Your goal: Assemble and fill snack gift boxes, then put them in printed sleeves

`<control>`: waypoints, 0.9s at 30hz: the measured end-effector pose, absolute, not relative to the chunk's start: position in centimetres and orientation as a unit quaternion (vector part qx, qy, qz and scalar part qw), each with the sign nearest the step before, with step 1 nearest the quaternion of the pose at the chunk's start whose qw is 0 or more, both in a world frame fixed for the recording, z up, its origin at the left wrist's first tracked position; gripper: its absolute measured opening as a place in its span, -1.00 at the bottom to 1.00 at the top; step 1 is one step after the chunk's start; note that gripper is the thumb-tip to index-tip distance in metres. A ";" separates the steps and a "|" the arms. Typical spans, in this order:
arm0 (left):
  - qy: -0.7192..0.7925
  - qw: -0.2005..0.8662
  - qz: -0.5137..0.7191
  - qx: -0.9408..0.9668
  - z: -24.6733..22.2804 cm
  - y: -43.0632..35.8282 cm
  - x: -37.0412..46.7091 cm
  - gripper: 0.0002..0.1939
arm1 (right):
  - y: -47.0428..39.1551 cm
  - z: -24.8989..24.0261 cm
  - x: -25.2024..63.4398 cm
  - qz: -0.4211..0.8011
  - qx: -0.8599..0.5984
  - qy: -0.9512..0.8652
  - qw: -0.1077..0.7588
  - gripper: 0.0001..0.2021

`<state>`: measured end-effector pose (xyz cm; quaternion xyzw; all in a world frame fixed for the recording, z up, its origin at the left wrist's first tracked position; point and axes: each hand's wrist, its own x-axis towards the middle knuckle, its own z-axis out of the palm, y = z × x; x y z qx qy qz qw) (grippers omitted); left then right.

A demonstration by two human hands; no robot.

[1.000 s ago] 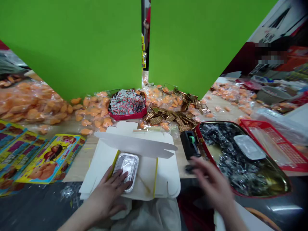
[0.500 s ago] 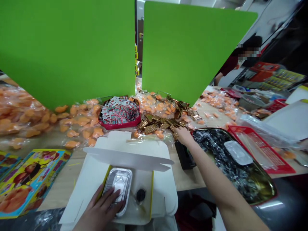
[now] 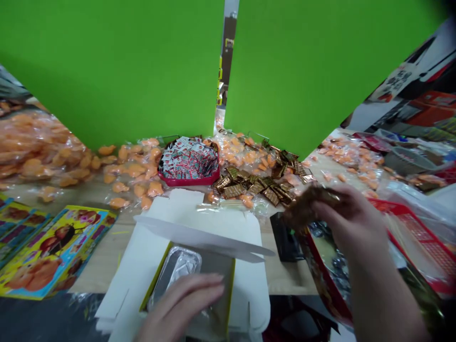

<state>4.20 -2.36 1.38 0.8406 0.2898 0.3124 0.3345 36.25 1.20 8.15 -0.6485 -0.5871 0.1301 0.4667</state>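
Note:
My right hand (image 3: 359,223) is raised over the right side of the table, its fingers closed on a shiny brown-gold foil packet (image 3: 309,203), slightly blurred. Over an opened white cardboard box (image 3: 251,280) with yellow inner edges, my left hand (image 3: 185,304) stretches its fingers out, holding nothing visible. Partly under that hand, an aluminium foil tray (image 3: 182,260) lies in the left part of the box. More brown-gold packets (image 3: 249,183) lie in a loose heap behind the box. Beneath my right hand is a dark tray (image 3: 329,247) of small clear-wrapped pieces, partly hidden.
A red tub (image 3: 188,180) of small printed sachets stands behind the box. Bagged orange pieces (image 3: 131,173) spread across the back and left. Printed boxes (image 3: 57,251) lie at left. A black container (image 3: 287,237) and red basket (image 3: 423,228) are at right; green panels (image 3: 142,71) rise behind.
My right hand has come back from the packet heap, rightward and nearer me, with a foil packet in it. My left hand has moved right off the tray. The view has shifted.

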 end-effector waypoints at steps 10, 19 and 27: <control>0.359 0.385 0.249 0.813 3.9 0.8 1.5 -0.76 | 9.2 -1.2 35.5 0.144 -0.718 -0.636 0.243 -0.48; 0.173 0.228 0.071 0.956 -4.4 3.9 -1.4 -0.69 | 12.5 -8.6 37.3 0.137 -0.761 -0.571 0.276 -0.71; 0.247 0.214 -0.012 0.945 -4.6 1.4 -3.9 -0.40 | -3.8 3.4 37.3 0.186 -0.646 -0.483 0.561 -0.71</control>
